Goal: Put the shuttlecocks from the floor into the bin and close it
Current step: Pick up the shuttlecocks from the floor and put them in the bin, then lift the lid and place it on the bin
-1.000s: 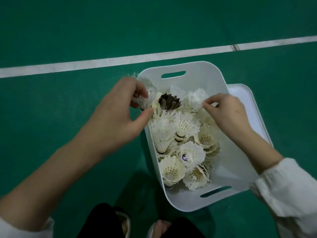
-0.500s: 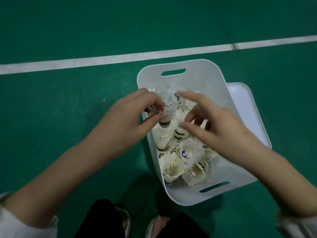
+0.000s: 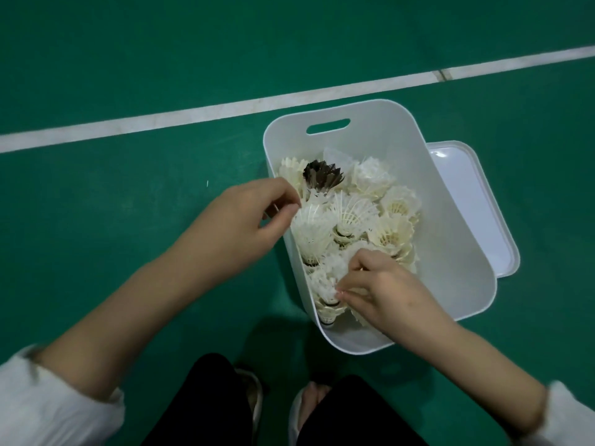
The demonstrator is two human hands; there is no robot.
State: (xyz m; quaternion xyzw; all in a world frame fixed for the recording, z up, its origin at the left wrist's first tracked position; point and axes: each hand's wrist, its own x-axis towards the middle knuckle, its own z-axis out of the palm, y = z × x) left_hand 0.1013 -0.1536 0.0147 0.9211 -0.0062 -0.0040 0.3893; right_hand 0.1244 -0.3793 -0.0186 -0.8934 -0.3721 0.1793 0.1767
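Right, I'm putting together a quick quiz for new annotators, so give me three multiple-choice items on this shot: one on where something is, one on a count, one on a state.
1. Where is the lid? A on the bin; B in a hand; C on the floor at the bin's right side.
2. How many shuttlecocks in the bin have dark feathers? A one; B three; C none.
3. The right hand is: A flat on the floor; B in the bin, pinching a white shuttlecock; C lifting the lid.

Key: 1 C, the lid lies flat beside the open bin. 2 A, only one dark-feathered shuttlecock sits among the white ones. 3 B, its fingers close on feathers inside the bin.
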